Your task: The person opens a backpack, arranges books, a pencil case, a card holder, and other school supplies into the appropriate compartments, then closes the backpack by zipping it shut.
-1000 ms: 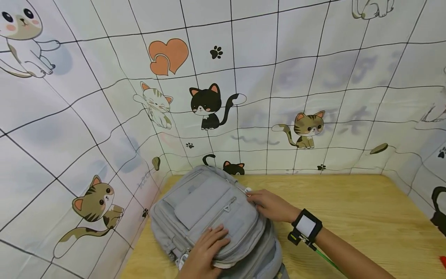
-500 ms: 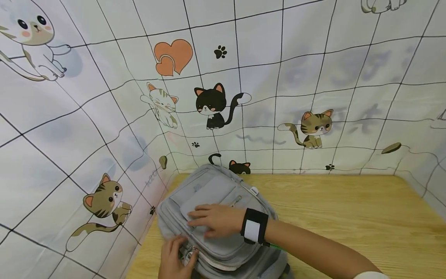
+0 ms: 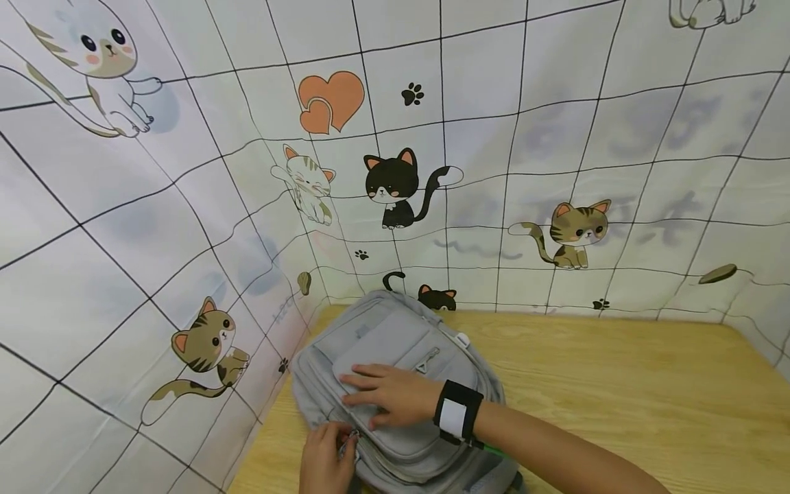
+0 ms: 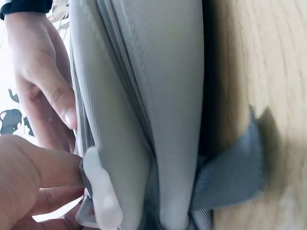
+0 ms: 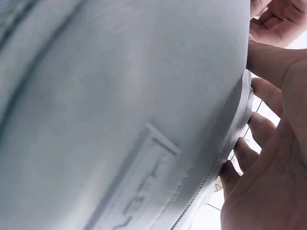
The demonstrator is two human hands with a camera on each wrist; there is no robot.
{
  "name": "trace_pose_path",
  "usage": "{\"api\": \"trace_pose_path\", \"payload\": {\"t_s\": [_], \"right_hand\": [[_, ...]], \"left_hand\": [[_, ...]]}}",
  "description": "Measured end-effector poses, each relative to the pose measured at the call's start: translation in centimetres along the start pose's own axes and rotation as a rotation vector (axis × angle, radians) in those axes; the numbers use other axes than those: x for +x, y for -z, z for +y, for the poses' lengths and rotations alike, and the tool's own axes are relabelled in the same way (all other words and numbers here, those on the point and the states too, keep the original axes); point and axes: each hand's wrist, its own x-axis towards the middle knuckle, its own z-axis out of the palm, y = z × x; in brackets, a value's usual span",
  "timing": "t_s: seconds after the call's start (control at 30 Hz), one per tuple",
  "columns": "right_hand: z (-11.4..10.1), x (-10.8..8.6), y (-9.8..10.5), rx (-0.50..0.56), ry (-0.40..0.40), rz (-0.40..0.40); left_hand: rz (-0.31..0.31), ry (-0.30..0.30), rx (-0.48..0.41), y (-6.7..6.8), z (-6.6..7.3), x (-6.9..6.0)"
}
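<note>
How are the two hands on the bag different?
The left hand pinches a zipper pull; the right hand has its fingers spread. The left hand is at the gray bag's side; the right hand lies on its front. Both touch the bag.

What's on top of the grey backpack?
The spread right hand rests on the front of the grey backpack, near a triangular zipper pull. The left hand touches its side edge. Whatever lies under the hands is covered.

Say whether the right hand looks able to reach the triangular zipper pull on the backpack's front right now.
Likely yes: the right hand rests close by on the backpack, and in the head view nothing covers the zipper pull.
</note>
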Motion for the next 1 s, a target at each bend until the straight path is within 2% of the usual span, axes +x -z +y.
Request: {"api": "trace_pose_path", "payload": {"t_s": [0.1,0.23,0.33,0.4,0.57,0.7,0.8,1.0], "right_hand": [[-0.1,0.0,-0.2,0.007,-0.005,-0.004],[-0.1,0.2,-0.1,0.028,0.005,-0.003],[0.0,0.4,-0.1,0.043,0.009,0.000],[0.0,0.3,-0.1,0.056,0.008,0.006],[0.3,0.2,-0.5,0.060,0.002,0.027],[0.3,0.2,-0.7,0.069,0.000,0.036],[0.3,0.2,-0.8,0.076,-0.008,0.030],[0.3,0.1,-1.1,0.082,-0.019,0.023]], "left_hand": [[0.079,-0.097,-0.020,-0.3,0.1,0.0],[0.222,-0.271,-0.035,-0.5,-0.3,-0.1],[0.287,-0.381,-0.039,-0.5,-0.5,-0.1],[0.293,-0.432,-0.045,-0.4,-0.4,-0.2],[0.247,-0.551,-0.007,-0.3,0.1,-0.2],[0.232,-0.668,0.045,-0.7,0.4,-0.3],[0.231,-0.743,0.036,-1.1,0.9,-0.4],[0.240,-0.816,-0.020,-2.1,1.5,-0.6]]}}
